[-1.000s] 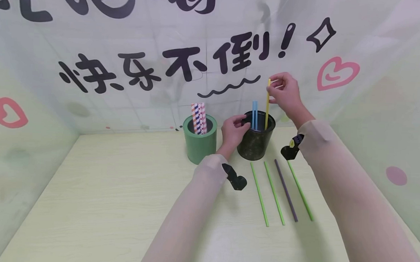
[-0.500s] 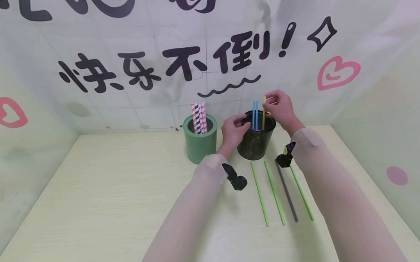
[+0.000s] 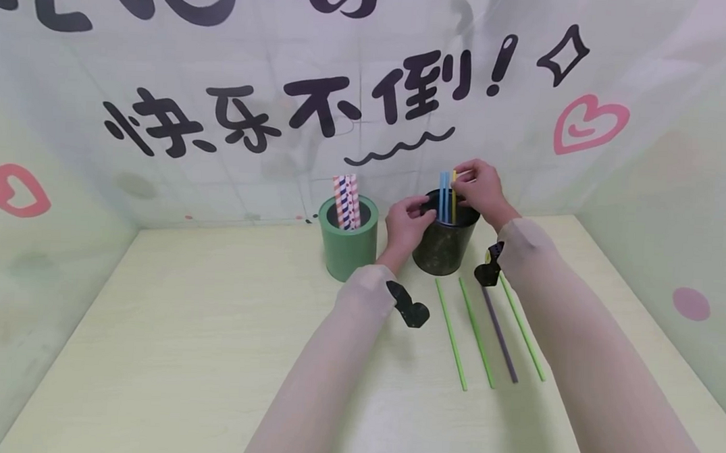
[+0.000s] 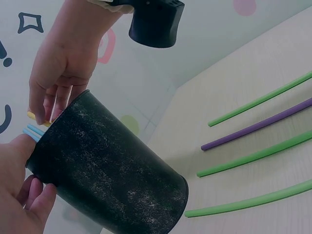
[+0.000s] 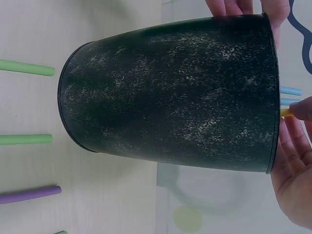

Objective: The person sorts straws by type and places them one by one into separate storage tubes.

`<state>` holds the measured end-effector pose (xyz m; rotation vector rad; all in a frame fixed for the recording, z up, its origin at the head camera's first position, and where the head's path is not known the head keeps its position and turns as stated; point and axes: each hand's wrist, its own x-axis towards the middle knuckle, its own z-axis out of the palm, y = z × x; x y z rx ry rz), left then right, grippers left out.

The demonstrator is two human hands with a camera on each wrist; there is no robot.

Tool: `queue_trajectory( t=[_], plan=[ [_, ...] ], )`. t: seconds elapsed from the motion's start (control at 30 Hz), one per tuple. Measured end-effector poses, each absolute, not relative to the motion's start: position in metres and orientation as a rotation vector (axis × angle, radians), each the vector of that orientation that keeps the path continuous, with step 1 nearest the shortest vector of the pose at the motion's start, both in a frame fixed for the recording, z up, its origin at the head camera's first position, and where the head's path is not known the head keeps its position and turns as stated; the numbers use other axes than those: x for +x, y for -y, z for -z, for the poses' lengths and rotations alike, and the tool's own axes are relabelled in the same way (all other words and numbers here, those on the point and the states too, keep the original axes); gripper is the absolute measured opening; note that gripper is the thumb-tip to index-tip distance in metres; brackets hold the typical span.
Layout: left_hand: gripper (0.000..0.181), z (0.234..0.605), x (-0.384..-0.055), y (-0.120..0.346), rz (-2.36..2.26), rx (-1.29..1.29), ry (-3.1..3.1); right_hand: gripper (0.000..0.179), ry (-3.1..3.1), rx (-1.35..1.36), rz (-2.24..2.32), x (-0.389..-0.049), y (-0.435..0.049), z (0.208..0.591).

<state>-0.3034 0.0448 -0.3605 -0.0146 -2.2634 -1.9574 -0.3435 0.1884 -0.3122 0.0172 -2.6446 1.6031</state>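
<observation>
A black metal bucket (image 3: 444,249) stands upright near the back wall. My left hand (image 3: 407,227) grips its rim from the left, thumb at the top edge and fingers against the side (image 4: 22,185). Inside the bucket two blue straws (image 3: 443,197) stand upright. Right beside them is a yellow straw (image 3: 454,207), pinched between the thumb and fingers of my right hand (image 3: 485,190). Its lower end is hidden inside the bucket. In the right wrist view, only a short piece of the yellow straw (image 5: 285,112) shows between rim and thumb.
Left of the bucket stands a green cup (image 3: 348,254) holding several patterned straws (image 3: 347,204). In front of the bucket, green straws (image 3: 452,338) and one purple straw (image 3: 500,335) lie side by side on the pale table (image 3: 200,327). A printed backdrop (image 3: 231,180) rises behind.
My right hand has come down and slightly left, lowering the yellow straw deeper into the bucket and close to the blue ones. My left hand has kept its grip on the rim.
</observation>
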Motion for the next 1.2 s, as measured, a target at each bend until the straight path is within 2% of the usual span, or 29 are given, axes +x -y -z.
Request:
queue_trajectory(
  t=[0.63,1.2],
  plan=[
    [0.028,0.36,-0.304,-0.046,1.956,-0.037,2.254,0.033,2.67,-0.053,-1.656,-0.349,-0.192,0.312],
    [0.029,0.359,-0.301,-0.045,1.938,-0.014,2.275,0.036,2.667,0.052,-1.631,-0.33,-0.221,0.303]
  ],
)
